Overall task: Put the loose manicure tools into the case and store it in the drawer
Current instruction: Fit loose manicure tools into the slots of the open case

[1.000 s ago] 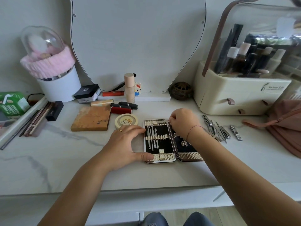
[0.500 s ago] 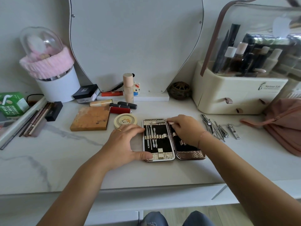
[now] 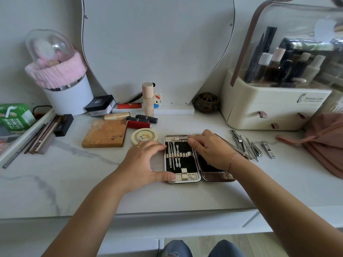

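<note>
Surface: white marble-look vanity top; mirror at the far wall, cosmetics crowded far left.
Left hand: spread wide, thumb on the case's near-left corner, fingertips at its far-left edge. It braces rather than grips, so a hard push from the right could skid the case left.
Case: open flat, centre, near the front edge. Slim tools sit under a gold strap in the left half. The right half is mostly hidden.
Flat tool: crosswise over the left half's far end, under no strap. Left like this it probably stops the lid shutting, or slides out.
Right hand: fingertips pinch the flat tool's right end. The wrist lies near the heap and could sweep it.
Loose tools: tangled heap just right of the case, clipper at its right. Lifting one may drag its neighbours.
Drawer unit: far right, drawers shut. One has to be opened before the case can go in.
</note>
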Tool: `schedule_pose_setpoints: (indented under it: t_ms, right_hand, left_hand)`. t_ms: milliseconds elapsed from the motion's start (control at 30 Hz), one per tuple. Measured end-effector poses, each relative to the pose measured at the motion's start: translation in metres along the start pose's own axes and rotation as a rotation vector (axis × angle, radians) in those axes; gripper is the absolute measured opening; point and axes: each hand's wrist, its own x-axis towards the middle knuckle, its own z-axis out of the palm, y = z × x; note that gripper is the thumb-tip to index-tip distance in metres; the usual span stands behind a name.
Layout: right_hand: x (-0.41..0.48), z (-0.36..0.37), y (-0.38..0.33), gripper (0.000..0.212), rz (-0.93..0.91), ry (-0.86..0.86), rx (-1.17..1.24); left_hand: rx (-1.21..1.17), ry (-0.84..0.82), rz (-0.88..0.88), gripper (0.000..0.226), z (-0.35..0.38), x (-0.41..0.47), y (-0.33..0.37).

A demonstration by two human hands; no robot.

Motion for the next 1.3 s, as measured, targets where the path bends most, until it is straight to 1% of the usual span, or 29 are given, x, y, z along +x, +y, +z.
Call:
schedule_pose_setpoints:
  t_ms: [233, 433, 533, 633, 667, 933, 1000, 1067, 1100, 1167, 1233, 1267, 1300]
  right_hand:
    - [-0.002, 0.001, 0.001, 0.051, 0.012, -0.021, -0.035]
    - [-0.003, 0.004, -0.001, 0.046, -0.05, -0.061, -0.091]
    - [-0.001, 0.002, 0.0, 0.045, -0.052, -0.07, -0.05]
    - [-0.001, -0.001, 0.003, 0.046, -0.038, -0.04, 0.042]
    - [-0.001, -0.001, 0.002, 0.047, -0.034, -0.04, 0.04]
    - [0.003, 0.007, -0.002, 0.05, 0.022, -0.074, -0.129]
    - [0.002, 0.006, -0.003, 0.05, 0.024, -0.068, -0.134]
    - [-0.002, 0.003, -0.005, 0.049, -0.008, -0.012, -0.051]
    - [-0.006, -0.001, -0.005, 0.048, -0.024, 0.051, 0.012]
    - [-0.016, -0.013, 0.005, 0.039, -0.008, 0.252, 0.105]
    - [-0.026, -0.028, 0.03, 0.023, 0.124, 0.463, 0.123]
    - [-0.032, -0.036, 0.046, 0.017, 0.217, 0.53, 0.122]
    - [-0.038, -0.042, 0.061, 0.017, 0.308, 0.557, 0.113]
  left_hand:
    - [0.003, 0.002, 0.005, 0.106, 0.0, 0.0, 0.0]
    - [0.005, 0.001, -0.004, 0.106, 0.001, 0.0, 0.0]
    - [-0.004, 0.004, 0.0, 0.106, 0.0, -0.001, 0.001]
    - [0.0, 0.0, -0.004, 0.106, -0.001, -0.001, 0.001]
    - [-0.001, 0.0, -0.004, 0.105, -0.001, -0.001, 0.001]
    - [0.002, 0.016, 0.006, 0.104, 0.0, -0.001, 0.002]
    - [0.001, 0.021, 0.011, 0.103, 0.0, -0.001, 0.002]
    - [-0.01, 0.014, 0.001, 0.103, 0.0, -0.001, 0.002]
    - [-0.019, 0.01, -0.007, 0.103, 0.0, -0.001, 0.002]
    - [-0.028, 0.013, -0.011, 0.103, 0.0, -0.001, 0.0]
    - [-0.02, 0.019, -0.01, 0.102, 0.0, 0.0, -0.001]
    - [-0.02, 0.017, -0.015, 0.102, 0.0, 0.0, 0.0]
    - [-0.023, 0.015, -0.022, 0.102, 0.0, 0.0, 0.0]
